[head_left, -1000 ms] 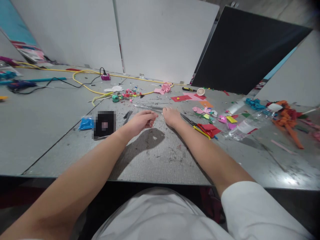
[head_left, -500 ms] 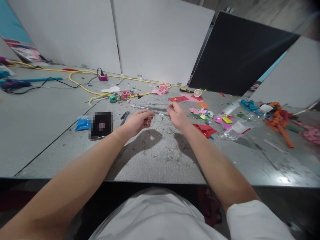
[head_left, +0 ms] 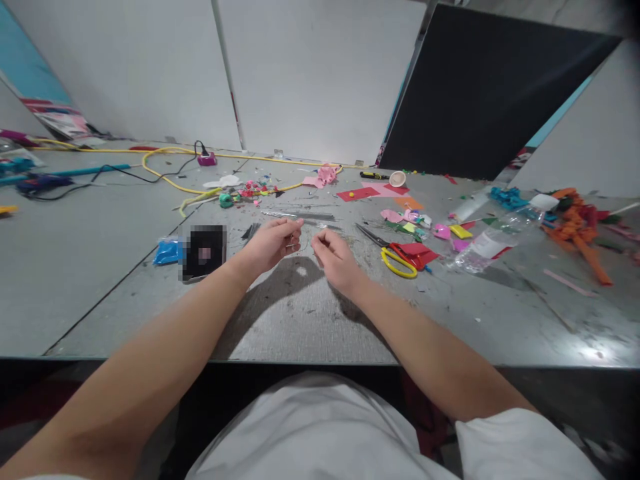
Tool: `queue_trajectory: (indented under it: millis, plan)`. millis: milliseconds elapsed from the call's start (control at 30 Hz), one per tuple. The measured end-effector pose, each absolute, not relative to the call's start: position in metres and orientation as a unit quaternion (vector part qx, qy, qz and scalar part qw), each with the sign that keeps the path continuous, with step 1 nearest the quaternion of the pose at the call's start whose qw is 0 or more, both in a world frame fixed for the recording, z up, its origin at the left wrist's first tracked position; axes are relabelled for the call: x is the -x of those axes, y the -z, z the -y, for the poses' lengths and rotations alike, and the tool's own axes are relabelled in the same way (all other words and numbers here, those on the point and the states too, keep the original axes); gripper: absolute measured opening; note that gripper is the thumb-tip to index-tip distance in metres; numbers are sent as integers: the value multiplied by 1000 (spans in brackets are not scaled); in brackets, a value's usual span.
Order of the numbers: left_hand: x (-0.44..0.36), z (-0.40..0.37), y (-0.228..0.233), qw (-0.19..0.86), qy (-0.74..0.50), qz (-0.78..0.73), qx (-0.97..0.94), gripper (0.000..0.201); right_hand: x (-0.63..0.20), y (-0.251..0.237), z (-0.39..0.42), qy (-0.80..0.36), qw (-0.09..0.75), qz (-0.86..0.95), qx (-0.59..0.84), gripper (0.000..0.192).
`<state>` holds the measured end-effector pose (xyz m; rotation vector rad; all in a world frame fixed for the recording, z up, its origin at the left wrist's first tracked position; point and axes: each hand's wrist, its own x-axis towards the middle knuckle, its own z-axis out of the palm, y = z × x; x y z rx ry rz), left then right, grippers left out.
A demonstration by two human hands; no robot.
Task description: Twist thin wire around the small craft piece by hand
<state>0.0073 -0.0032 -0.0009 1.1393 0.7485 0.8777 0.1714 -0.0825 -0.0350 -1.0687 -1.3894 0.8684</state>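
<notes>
Over the middle of the table, my left hand (head_left: 273, 245) is closed in a pinch, with what looks like a thin wire at its fingertips. Just to the right, my right hand (head_left: 337, 259) is also pinched; anything between its fingertips is too small to make out. A narrow gap separates the two hands. Beyond them lie several thin silvery wires (head_left: 315, 216). Scissors with yellow handles (head_left: 399, 263) rest to the right of my right hand, their blades pointing away to the left.
A dark square box (head_left: 204, 252), partly pixelated, and a blue packet (head_left: 168, 252) lie at left. Red paper (head_left: 356, 194), a clear plastic bottle (head_left: 500, 237) and orange crumpled strips (head_left: 575, 233) are at right. A yellow cable (head_left: 165, 175) runs along the back.
My right hand has moved left and nearer my body, closer to my left hand. The scissors, previously mostly hidden by it, now show. My left hand has shifted only slightly.
</notes>
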Motion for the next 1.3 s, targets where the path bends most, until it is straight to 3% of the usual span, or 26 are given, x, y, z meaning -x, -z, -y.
queue_trajectory:
  millis: [300, 567, 833, 1300]
  plan:
    - [-8, 2, 8, 652, -371, -358, -555, 58, -166, 35, 87, -311, 534, 621, 482, 28]
    - [-7, 1, 10, 598, -351, -341, -635, 39, -165, 35, 85, -318, 529, 631, 470, 26]
    - [-6, 2, 10, 580, -327, -336, -666, 35, -162, 32, 91, -333, 523, 656, 430, 26]
    - [-4, 1, 8, 620, -348, -258, -654, 12, -168, 40, 82, -286, 547, 618, 486, 29]
